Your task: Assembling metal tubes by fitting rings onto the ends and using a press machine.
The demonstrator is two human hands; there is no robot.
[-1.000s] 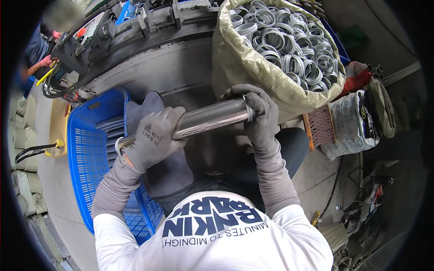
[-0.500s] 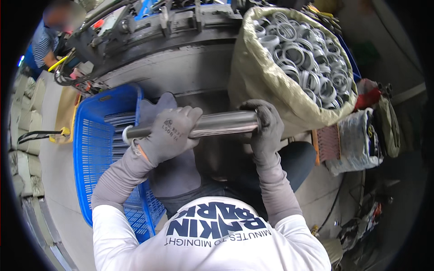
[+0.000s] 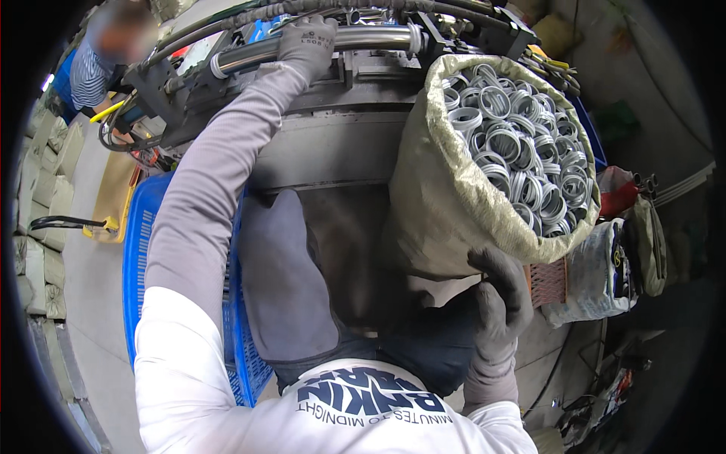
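Note:
Reaching far forward, my gloved left hand point(image 3: 308, 47) is wrapped round a shiny metal tube point(image 3: 374, 38). This tube lies across the dark metal machine point(image 3: 348, 94), with a pale ring at each end. My gloved right hand point(image 3: 503, 291) is low on the right, above my right thigh and beside the large woven sack point(image 3: 423, 189). Its fingers are bent and stand apart from the thumb, and nothing shows between them. Many light-grey rings point(image 3: 522, 140) fill the sack to its rim.
A blue plastic crate point(image 3: 140, 257) stands at my left, partly hidden by my arm. Hoses point(image 3: 280, 9) run over the machine. A person point(image 3: 94, 68) sits at the far left. Wrapped bundles point(image 3: 49, 197) line the left edge; a plastic-wrapped package point(image 3: 594, 280) is at right.
The tube has gone from above my lap to the machine, carried in my left hand. My right hand has let go of its end and dropped back toward my right thigh.

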